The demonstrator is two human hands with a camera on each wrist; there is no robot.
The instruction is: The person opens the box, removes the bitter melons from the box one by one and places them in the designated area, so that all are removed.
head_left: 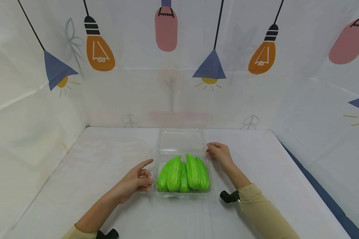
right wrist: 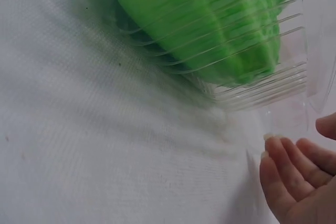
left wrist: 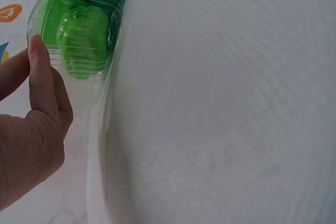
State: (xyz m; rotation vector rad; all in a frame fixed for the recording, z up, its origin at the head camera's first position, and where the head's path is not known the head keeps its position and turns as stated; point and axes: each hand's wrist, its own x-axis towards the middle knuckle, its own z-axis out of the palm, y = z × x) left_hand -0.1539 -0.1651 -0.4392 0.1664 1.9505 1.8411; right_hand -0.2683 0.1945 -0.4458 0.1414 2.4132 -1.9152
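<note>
A clear plastic clamshell box [head_left: 183, 195] stands on the table with its lid [head_left: 181, 141] folded back, away from the person. Inside lie several glossy green vegetables [head_left: 174, 174], long, ridged and tapering like peppers, side by side with their tips toward the lid. At the box's left side is the left hand [head_left: 134, 182]; its index finger points out straight, and the left wrist view shows a fingertip [left wrist: 35, 45] right at the ribbed plastic wall. Beside the back right corner, near the fold of the lid, the right hand [head_left: 222, 156] has loosely bent fingers and holds nothing.
A white cloth covers the table [head_left: 107, 149]. Pale sheeting printed with hanging lamps [head_left: 210, 64] and light bulbs [head_left: 100, 53] encloses the back and both sides. Dark devices [head_left: 229, 197] sit at both wrists. A blue strip [head_left: 317, 189] runs along the right edge.
</note>
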